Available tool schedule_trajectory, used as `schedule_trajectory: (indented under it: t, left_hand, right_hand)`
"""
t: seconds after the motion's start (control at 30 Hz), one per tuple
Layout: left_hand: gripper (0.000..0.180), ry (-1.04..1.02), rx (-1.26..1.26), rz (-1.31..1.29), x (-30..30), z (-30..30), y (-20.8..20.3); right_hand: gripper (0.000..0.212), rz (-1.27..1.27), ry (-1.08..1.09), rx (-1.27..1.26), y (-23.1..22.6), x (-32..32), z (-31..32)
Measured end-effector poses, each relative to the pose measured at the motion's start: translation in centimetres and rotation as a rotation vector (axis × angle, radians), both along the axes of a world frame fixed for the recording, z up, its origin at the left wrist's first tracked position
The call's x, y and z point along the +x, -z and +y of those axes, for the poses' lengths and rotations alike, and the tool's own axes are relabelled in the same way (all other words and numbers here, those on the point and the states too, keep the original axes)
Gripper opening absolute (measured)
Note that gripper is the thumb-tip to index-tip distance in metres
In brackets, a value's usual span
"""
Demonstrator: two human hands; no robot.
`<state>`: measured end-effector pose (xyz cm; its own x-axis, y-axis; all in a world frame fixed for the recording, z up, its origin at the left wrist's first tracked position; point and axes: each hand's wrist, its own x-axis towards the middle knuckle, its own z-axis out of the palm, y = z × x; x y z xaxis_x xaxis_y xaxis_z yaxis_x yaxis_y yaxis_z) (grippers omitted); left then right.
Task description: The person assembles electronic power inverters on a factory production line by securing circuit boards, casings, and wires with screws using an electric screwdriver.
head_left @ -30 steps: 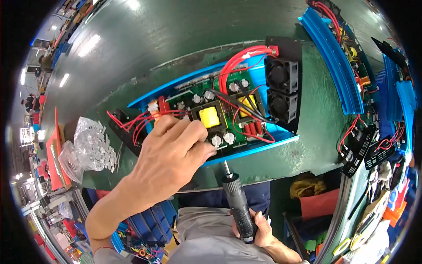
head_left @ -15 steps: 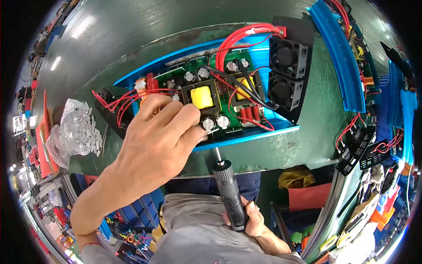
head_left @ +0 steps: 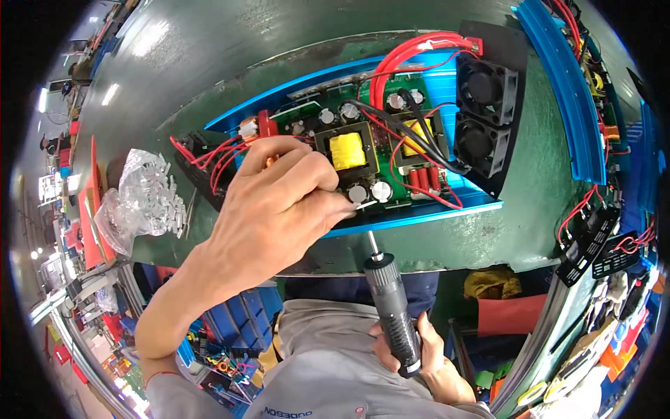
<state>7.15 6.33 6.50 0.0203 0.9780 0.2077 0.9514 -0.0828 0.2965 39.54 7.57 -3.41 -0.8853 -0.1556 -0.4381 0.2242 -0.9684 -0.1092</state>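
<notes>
A green circuit board (head_left: pixel 387 184) lies in an open blue metal housing (head_left: pixel 433 212) on the green bench. It carries yellow-wrapped transformers (head_left: pixel 347 151), round capacitors (head_left: pixel 381 190) and red and black wires. My left hand (head_left: pixel 276 209) reaches over the board's near left part, fingers curled and thumb pressed in by the near edge; whatever they pinch is hidden. Low in front of the bench, my right hand (head_left: pixel 431 349) is wrapped round the lower grip of a black electric screwdriver (head_left: pixel 392 300). Its bit (head_left: pixel 373 243) points up at the housing's near wall.
A black end panel with two fans (head_left: pixel 483 115) stands at the housing's right end. Another black end piece (head_left: pixel 199 164) lies left with red wires. A clear bag of small pale parts (head_left: pixel 150 195) sits further left. More blue housing (head_left: pixel 565 91) and black vented panels (head_left: pixel 590 244) lie right.
The whole view has shifted, so the bench appears further right. My left thumb has straightened toward the near edge of the board. The screwdriver stays aimed at about the same spot.
</notes>
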Motion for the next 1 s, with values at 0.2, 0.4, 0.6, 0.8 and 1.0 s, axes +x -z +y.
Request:
schedule_trajectory:
  t: [0.2,0.4,0.6,0.8,1.0]
  left_hand:
    - [0.025,0.005,0.008,-0.057,-0.3,0.3,0.1]
    - [0.026,0.03,-0.004,-0.069,-0.5,0.2,0.2]
    - [0.027,0.077,-0.027,0.032,-0.5,0.5,-0.2]
    - [0.025,0.084,-0.032,0.07,-0.6,0.6,-0.5]
    - [0.023,0.072,-0.048,0.027,-0.5,0.8,-0.7]
  right_hand:
    - [0.103,0.023,0.072,-0.061,0.0,0.2,-0.7]
    - [0.106,-0.101,0.0,0.343,-1.2,-0.6,-0.4]
    - [0.097,-0.144,0.03,0.528,-1.2,-0.4,-0.9]
    - [0.096,-0.167,-0.003,0.587,-2.2,-1.1,0.0]
    - [0.099,-0.21,0.006,0.55,-1.3,-0.4,-0.7]
